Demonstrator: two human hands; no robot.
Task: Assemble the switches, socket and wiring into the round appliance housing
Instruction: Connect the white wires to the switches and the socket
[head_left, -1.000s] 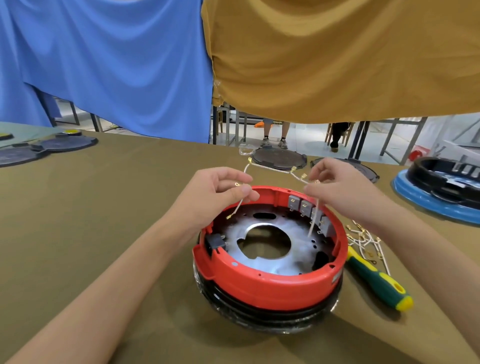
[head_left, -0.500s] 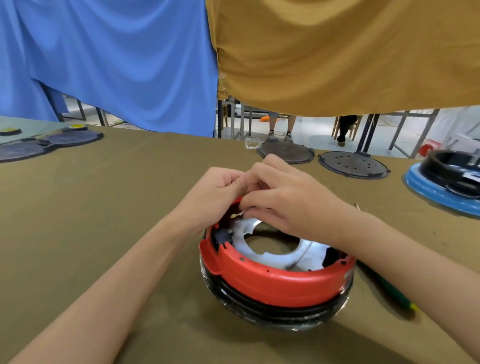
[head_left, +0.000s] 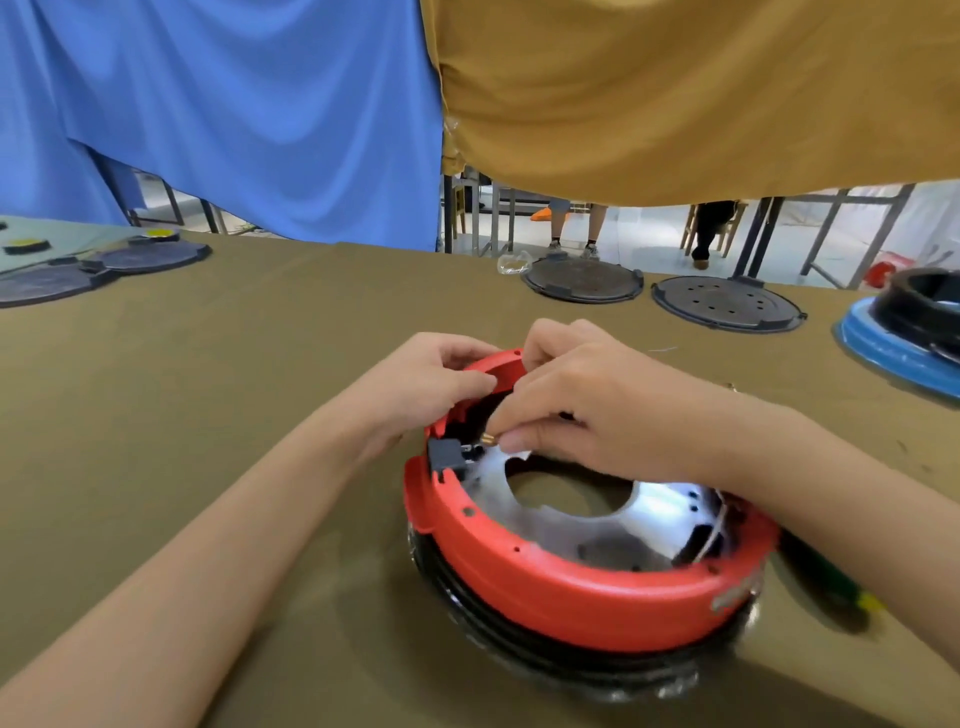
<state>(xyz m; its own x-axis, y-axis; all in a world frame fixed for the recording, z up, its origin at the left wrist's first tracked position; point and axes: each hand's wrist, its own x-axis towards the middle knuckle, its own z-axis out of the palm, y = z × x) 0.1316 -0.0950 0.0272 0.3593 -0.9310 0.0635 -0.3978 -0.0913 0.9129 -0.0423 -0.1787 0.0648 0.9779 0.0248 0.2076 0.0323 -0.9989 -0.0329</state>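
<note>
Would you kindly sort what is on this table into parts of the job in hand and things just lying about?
In the job:
red housing
black socket
brass terminal, pinched by the right hand
left hand, at the rim

Lying about:
two dark round plates
blue-based unit
screwdriver

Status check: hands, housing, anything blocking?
Right hand pinches brass terminal near black socket. Left hand grips red housing rim. Nothing blocking.
</note>
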